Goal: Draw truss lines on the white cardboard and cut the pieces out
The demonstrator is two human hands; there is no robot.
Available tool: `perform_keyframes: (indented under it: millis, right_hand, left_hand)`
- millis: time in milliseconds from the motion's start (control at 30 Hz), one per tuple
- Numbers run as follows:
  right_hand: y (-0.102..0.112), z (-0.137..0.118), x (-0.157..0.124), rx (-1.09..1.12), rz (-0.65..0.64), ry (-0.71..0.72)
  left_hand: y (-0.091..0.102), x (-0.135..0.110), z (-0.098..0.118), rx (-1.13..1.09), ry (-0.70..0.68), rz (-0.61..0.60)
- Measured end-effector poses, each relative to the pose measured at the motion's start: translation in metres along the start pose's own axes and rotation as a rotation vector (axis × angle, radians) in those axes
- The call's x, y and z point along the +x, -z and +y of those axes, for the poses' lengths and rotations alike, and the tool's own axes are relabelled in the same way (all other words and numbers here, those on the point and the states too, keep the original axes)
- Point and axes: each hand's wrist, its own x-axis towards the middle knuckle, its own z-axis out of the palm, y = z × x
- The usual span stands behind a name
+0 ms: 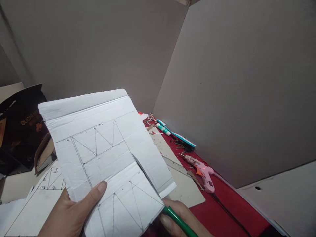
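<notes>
My left hand (pixel 71 210) grips a white cardboard sheet (pixel 145 144) by its lower left part, thumb lying on top of the face. The sheet is tilted, creased across in places, and marked with pencilled rectangles and zigzag triangles. Scissors (pixel 176 217) with a green handle are in my right hand (pixel 180 204), at the sheet's lower right. Their dark blade lies along a slanting line in the cardboard, which is slit from the lower edge up to about mid-sheet. The second blade is hidden behind the board, as are most of my left fingers.
On the red-covered table (pixel 227 194) lie a pink glue gun (pixel 202 171) with a cord, a ruler (pixel 175 164), a green-and-white tube (pixel 163 129) and small scraps. At left are a black printed box (pixel 19 131) and another marked sheet (pixel 32 210). Grey walls stand behind.
</notes>
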Motion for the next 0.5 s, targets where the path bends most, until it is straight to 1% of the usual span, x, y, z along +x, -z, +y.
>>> perform_keyframes:
  millis: [100, 267, 400, 500]
  right_hand:
    - [0.000, 0.012, 0.000, 0.046, -0.004, 0.047]
    - [-0.003, 0.019, 0.000, 0.078, 0.018, 0.087]
    - [-0.005, 0.023, 0.000, 0.043, 0.038, 0.044]
    - [-0.003, 0.024, -0.001, 0.053, 0.033, 0.003]
  left_hand:
    - [0.001, 0.000, 0.001, 0.005, 0.009, -0.003]
    - [0.001, -0.001, 0.002, -0.010, 0.069, -0.011]
    - [-0.001, -0.002, 0.002, -0.056, 0.085, -0.011]
    - [-0.001, -0.001, 0.008, -0.088, 0.075, -0.075]
